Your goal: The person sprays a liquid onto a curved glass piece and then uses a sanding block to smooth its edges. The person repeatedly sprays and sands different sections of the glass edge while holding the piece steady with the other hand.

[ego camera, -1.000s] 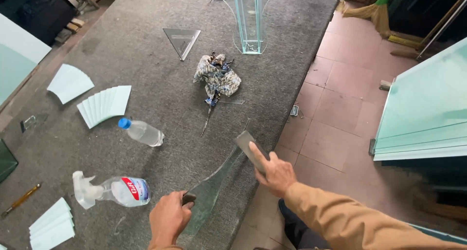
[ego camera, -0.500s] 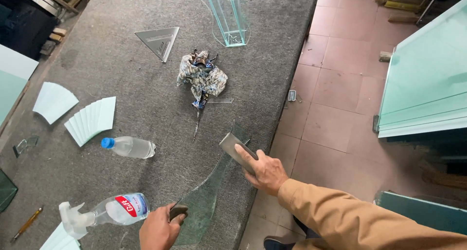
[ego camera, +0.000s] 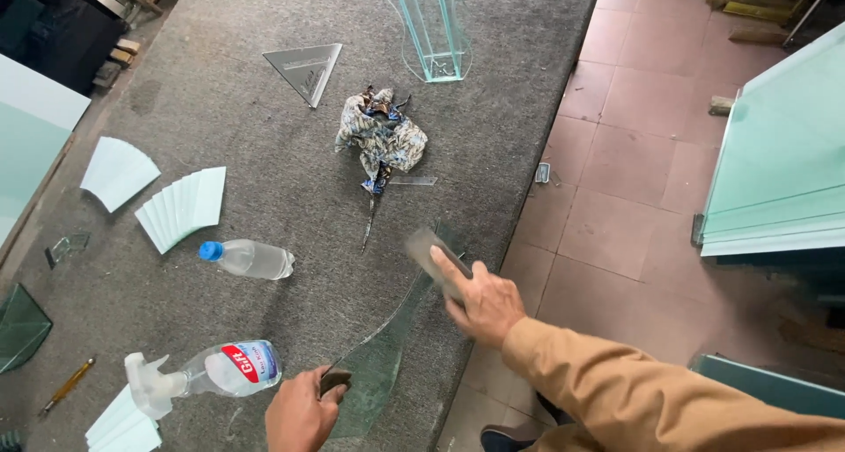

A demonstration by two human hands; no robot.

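Glass, a curved greenish pane, is lying at the grey felt worktop's edge. It is pinned by the left hand, fingers pinching its near end; the right hand, fingers wrapped around a grey rubbing block, is at its far edge. Edge-smoothing appears underway; steady strokes along the pane's curve are judged necessary.

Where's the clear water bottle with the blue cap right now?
In the head view the blue-capped bottle lies on its side on the grey table, left of centre, between the fanned glass pieces above and the spray bottle below.
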